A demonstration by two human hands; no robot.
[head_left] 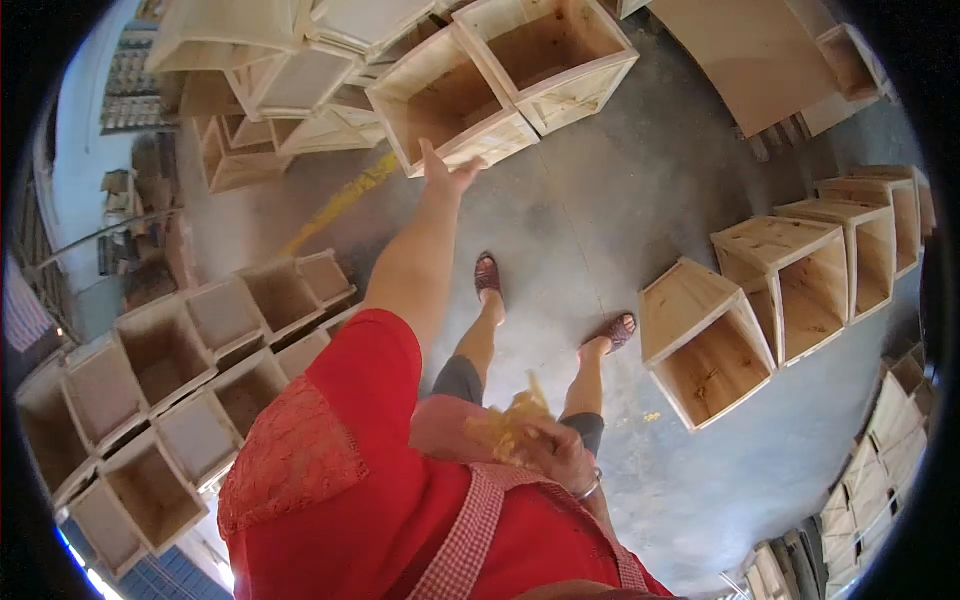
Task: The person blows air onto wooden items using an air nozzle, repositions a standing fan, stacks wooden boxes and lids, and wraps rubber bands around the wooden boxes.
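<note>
My left hand (450,176) reaches forward with its fingers apart, at the near edge of an open wooden box (435,98). Whether it touches the box I cannot tell. A second open wooden box (545,45) stands against that one on the right. Close to my body, my right hand (562,455) is closed on a crumpled yellowish cloth (515,425). A bracelet circles that wrist.
Wooden boxes (165,355) are stacked at the left, with more piled at the upper left. A row of boxes (710,370) stands on the floor at the right. Large flat boards (745,60) lie at the upper right. A yellow line (340,205) marks the floor.
</note>
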